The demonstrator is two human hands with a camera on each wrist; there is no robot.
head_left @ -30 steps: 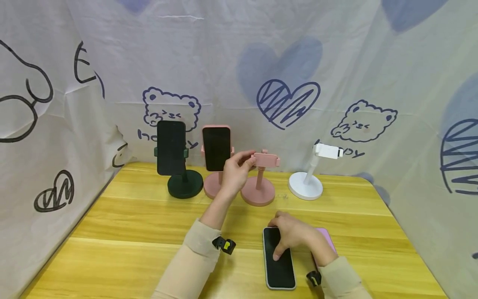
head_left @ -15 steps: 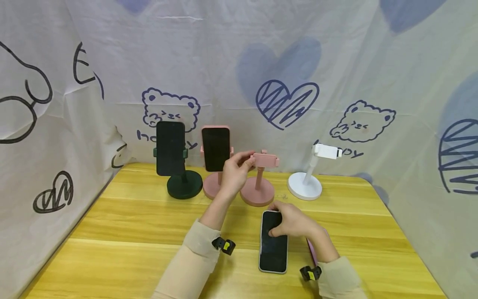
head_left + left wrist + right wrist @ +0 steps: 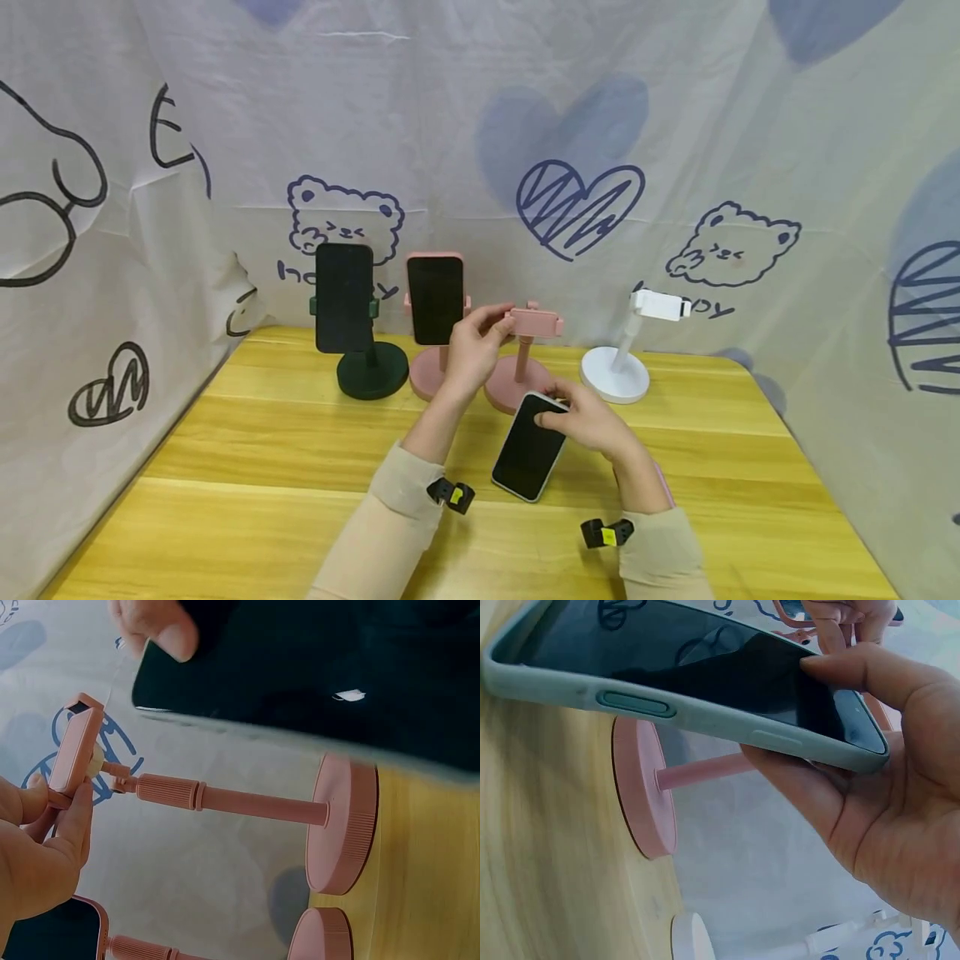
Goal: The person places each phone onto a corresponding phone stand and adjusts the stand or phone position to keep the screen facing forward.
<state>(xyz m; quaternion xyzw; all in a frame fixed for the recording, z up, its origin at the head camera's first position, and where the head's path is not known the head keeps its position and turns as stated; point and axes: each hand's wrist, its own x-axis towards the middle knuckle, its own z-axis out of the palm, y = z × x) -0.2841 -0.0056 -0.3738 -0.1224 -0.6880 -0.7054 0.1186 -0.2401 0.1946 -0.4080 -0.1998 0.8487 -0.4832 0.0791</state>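
The pale-cased phone [image 3: 528,457] has risen and tilted, pinched in your right hand [image 3: 592,419]; your left hand [image 3: 473,353] pinches the pink clamp [image 3: 536,322].

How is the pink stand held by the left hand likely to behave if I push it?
The held pink stand probably resists tipping, given its broad, thick base. Pushing its head may swivel it at the slim joint.

The pink clamp [image 3: 536,323] is blocked leftward by the left hand [image 3: 474,354] — room is found toward the white stand [image 3: 627,342].
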